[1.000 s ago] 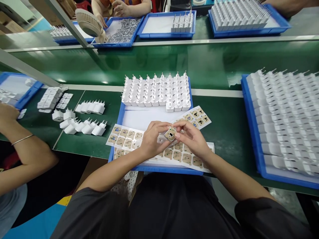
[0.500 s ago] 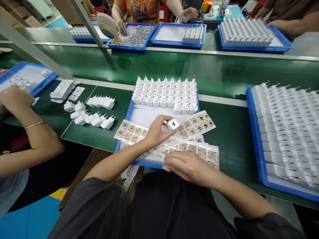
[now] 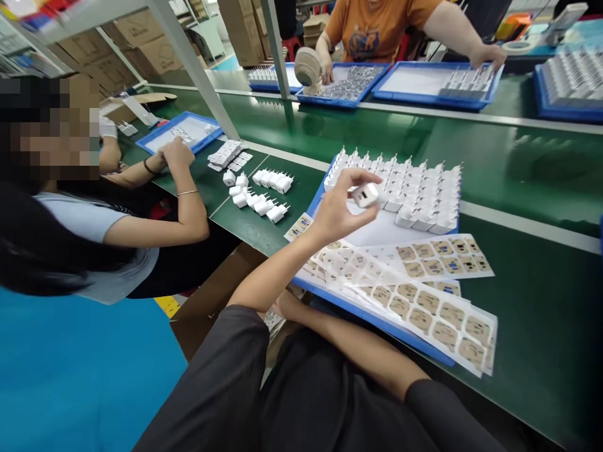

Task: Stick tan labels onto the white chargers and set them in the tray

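Note:
My left hand (image 3: 336,210) pinches a white USB charger (image 3: 365,195) between thumb and fingers, its port side facing me. It is raised over a blue-rimmed tray (image 3: 377,317). Rows of white chargers (image 3: 426,210) stand in the far part of this tray, pins up. Sticker sheets (image 3: 424,307) with tan squares lie across its near part. Below the table edge, my right hand (image 3: 287,306) reaches under my left forearm, close to perforated white backing sheets (image 3: 273,321). Its fingers are mostly hidden there.
Loose white chargers (image 3: 259,202) lie on the green table to the left, with stacked white pieces (image 3: 227,152) behind them. A cardboard box (image 3: 211,295) stands below the edge. One co-worker (image 3: 155,229) sits at left; another (image 3: 372,31) works across the table.
My view has turned left. My right hand has moved from the tray's near edge down and left, beneath my left arm. My left hand still holds the USB charger, now higher.

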`<move>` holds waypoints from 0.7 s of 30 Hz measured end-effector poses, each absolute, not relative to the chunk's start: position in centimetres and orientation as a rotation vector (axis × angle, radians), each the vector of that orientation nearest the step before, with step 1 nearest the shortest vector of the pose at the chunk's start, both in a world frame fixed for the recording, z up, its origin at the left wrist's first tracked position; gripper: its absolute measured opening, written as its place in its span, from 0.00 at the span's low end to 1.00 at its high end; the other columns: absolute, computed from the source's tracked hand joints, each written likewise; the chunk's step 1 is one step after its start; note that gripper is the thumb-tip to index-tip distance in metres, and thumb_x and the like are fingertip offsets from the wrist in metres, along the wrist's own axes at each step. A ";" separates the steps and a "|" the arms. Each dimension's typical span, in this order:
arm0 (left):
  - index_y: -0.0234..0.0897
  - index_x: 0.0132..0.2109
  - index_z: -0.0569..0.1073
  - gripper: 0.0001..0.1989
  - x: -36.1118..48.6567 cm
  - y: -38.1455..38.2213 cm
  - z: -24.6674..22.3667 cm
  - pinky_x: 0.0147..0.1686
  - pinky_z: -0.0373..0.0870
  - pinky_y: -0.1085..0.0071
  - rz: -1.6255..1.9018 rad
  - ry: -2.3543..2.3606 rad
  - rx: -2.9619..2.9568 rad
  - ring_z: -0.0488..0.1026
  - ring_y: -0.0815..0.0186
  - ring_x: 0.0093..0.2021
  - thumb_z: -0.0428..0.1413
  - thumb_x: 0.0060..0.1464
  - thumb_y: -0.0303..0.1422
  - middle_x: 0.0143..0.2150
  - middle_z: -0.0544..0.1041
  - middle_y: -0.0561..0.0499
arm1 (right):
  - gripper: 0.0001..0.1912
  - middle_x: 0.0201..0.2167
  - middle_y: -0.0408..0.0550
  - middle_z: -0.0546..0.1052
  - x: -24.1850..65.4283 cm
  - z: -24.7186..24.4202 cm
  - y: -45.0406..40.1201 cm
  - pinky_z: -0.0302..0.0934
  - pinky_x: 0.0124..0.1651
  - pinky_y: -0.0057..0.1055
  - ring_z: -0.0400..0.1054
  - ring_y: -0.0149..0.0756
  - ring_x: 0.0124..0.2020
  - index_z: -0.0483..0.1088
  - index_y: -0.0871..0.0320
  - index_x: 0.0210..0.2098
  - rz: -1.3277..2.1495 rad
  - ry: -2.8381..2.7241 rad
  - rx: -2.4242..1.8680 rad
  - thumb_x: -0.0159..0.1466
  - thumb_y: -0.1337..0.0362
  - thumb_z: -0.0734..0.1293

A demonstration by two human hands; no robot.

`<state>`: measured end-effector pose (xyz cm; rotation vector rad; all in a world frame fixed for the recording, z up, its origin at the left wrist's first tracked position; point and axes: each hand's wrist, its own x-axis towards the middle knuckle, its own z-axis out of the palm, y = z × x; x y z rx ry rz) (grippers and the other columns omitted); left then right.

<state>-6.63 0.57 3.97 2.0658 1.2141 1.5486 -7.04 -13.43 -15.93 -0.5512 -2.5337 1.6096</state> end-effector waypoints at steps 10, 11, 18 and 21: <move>0.36 0.49 0.66 0.13 -21.1 -5.2 -4.1 0.46 0.73 0.68 1.538 1.933 1.875 0.73 0.63 0.49 0.56 0.58 0.35 0.49 0.72 0.43 | 0.10 0.44 0.49 0.77 -0.8 -21.9 -12.5 0.69 0.46 0.38 0.74 0.36 0.39 0.73 0.58 0.39 1.482 -2.462 -0.611 0.59 0.75 0.67; 0.36 0.48 0.68 0.12 -21.5 -5.4 -5.0 0.47 0.73 0.67 1.468 1.979 1.935 0.73 0.62 0.50 0.56 0.58 0.35 0.49 0.72 0.43 | 0.10 0.42 0.48 0.77 -0.7 -22.1 -12.6 0.70 0.44 0.37 0.74 0.36 0.37 0.73 0.58 0.37 1.479 -2.460 -0.600 0.58 0.76 0.67; 0.38 0.42 0.72 0.05 -22.3 -4.7 -7.5 0.55 0.68 0.60 1.188 2.052 2.170 0.71 0.59 0.52 0.57 0.57 0.32 0.47 0.74 0.44 | 0.15 0.36 0.45 0.79 -0.7 -22.5 -12.5 0.71 0.43 0.39 0.76 0.42 0.37 0.74 0.52 0.34 1.476 -2.502 -0.602 0.54 0.79 0.67; 0.38 0.43 0.73 0.07 -22.3 -4.5 -7.8 0.59 0.64 0.55 1.078 2.114 2.228 0.68 0.55 0.56 0.57 0.56 0.31 0.48 0.74 0.43 | 0.08 0.37 0.46 0.78 -0.7 -22.7 -12.4 0.70 0.45 0.39 0.75 0.38 0.40 0.74 0.56 0.38 1.469 -2.546 -0.628 0.60 0.73 0.69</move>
